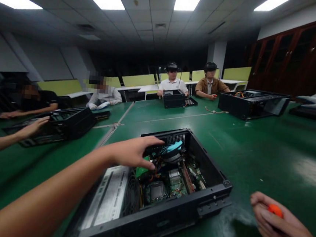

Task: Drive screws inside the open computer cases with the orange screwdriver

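Note:
An open black computer case [166, 215] lies on the green table in front of me, its motherboard [176, 181] and silver power supply [108, 195] exposed. My left hand [134, 151] reaches over the case's far left part, thumb and fingers apart, with nothing between them. A fan with a light blue top [173, 149] sits inside the case, just right of my fingertips. Right of the case, above the table, my right hand [281, 221] is curled around a tool with an orange end [275, 210]; the rest of the tool is hidden.
The green table [254, 152] bears other black cases at the left [74, 126], far middle [174, 99] and far right [247, 104]. Several people sit around it. Another person's hand [34, 127] is over the left case. A cable [216, 111] lies toward the back.

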`<state>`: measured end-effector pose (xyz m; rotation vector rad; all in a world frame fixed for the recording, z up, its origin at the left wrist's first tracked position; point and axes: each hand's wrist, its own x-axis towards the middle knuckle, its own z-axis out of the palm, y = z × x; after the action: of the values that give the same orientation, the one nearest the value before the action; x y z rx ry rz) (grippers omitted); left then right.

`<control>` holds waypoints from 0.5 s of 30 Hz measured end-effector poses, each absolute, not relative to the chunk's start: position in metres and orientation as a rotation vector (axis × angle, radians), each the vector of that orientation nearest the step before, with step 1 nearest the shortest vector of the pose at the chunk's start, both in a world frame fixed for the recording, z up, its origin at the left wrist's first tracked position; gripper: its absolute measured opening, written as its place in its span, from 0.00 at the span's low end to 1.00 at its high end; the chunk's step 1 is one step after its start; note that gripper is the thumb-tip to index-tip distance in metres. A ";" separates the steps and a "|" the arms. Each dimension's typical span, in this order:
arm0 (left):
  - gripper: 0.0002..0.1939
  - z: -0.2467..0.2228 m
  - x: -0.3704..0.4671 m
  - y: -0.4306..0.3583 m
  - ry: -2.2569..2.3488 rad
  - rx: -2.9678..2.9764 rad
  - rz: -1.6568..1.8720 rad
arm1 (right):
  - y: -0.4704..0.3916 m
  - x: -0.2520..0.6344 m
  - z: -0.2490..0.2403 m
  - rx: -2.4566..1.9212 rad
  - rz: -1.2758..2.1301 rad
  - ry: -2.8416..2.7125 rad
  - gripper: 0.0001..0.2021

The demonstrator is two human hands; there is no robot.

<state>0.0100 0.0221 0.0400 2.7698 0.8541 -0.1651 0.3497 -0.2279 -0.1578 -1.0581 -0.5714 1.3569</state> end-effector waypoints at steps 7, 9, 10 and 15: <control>0.61 -0.006 0.095 0.071 0.688 2.842 -0.647 | -0.219 0.347 -0.182 -0.772 1.422 -0.460 0.11; 0.61 -0.010 0.095 0.074 0.675 2.842 -0.620 | -0.222 0.353 -0.187 -0.688 1.430 -0.432 0.10; 0.61 -0.010 0.094 0.074 0.664 2.837 -0.602 | -0.222 0.355 -0.188 -0.665 1.438 -0.426 0.09; 0.59 -0.003 0.086 0.072 0.585 2.810 -0.498 | -0.221 0.355 -0.189 -0.729 1.524 -0.474 0.08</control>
<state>0.0859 0.0720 -0.0028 2.8100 0.5853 -0.4978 0.3547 -0.2205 -0.1892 -0.7290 -0.4740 1.5243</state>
